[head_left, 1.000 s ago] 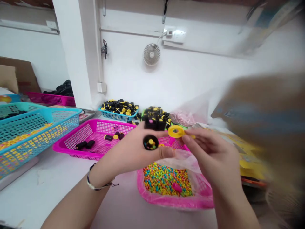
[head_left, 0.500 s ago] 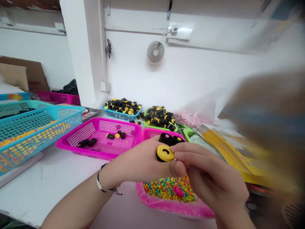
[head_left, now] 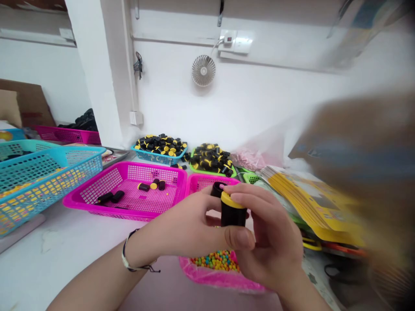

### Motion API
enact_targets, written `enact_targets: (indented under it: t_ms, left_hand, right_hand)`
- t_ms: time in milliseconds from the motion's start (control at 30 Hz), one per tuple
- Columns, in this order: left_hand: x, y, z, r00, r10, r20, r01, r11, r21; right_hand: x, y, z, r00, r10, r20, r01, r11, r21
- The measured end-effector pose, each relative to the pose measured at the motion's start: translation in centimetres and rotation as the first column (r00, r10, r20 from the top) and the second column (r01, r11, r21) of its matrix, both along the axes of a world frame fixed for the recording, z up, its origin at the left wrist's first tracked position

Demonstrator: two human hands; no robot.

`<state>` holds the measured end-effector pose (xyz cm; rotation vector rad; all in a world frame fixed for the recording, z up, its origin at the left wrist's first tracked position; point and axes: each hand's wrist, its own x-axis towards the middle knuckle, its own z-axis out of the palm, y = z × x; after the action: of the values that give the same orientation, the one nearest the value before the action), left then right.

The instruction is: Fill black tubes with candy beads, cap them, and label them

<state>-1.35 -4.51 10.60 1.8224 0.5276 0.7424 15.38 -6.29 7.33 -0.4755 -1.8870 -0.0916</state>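
Capped container: a small cylinder just right of centre in the lower half of the frame, between your two hands, above the bead basin.
Look: matt black body, smooth sides; bright yellow cap on its upper end, partly hidden under your fingertips.
Axis: long axis close to vertical, cap end up; the cap's lower edge slopes slightly down to the right, so a small tilt. Lower end hidden by your thumb.
Left hand: comes in from lower left, clamped on the black body, thumb across the front near the bottom. You wear a cord bracelet on this wrist.
Right hand: comes in from lower right, fingers bent, fingertips touching the cap from above. Whether it also grips the body, cannot tell. Hands together at the container.
Second cylinder: black, just behind and left of the cap, by your left hand; a small pink piece shows at its top.
Bead basin: pink rim, many-coloured beads inside, on the desk below your hands, partly covered by them.
Magenta basket: left of centre; loose black cylinders lie inside, some yellow-capped.
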Motion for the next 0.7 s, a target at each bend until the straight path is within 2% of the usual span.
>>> enact_targets:
  t_ms: [67,167,267,367,600,700]
  left_hand:
    - [0.3,-0.3,-0.1,0.999,0.007,-0.031,-0.007,1.000,-0.021]
    - [0.7,-0.7,-0.2,0.993,0.088,-0.076,-0.088,0.996,0.002]
    - [1.0,-0.8,-0.4,0.976,0.194,-0.102,-0.189,0.981,0.050]
    - [1.1,-0.5,-0.8,0.968,0.218,-0.126,-0.212,0.975,0.061]
    - [0.8,-0.8,-0.6,0.966,0.198,-0.168,-0.176,0.975,0.135]
    - [0.7,-1.0,-0.4,0.962,0.212,-0.170,-0.188,0.971,0.146]
  right_hand:
    - [0.1,0.1,-0.1,1.000,-0.026,-0.014,0.026,0.999,0.034]
    - [0.4,0.2,0.2,0.999,-0.049,0.013,0.048,0.997,0.063]
    - [0.7,0.0,0.8,0.995,-0.042,0.087,0.044,0.999,-0.024]
    - [1.1,-0.4,1.5,0.966,-0.110,0.233,0.131,0.988,-0.079]
    - [1.4,-1.5,1.7,0.919,-0.255,0.299,0.222,0.965,0.140]
    - [1.1,-1.3,1.7,0.921,-0.249,0.299,0.211,0.965,0.153]
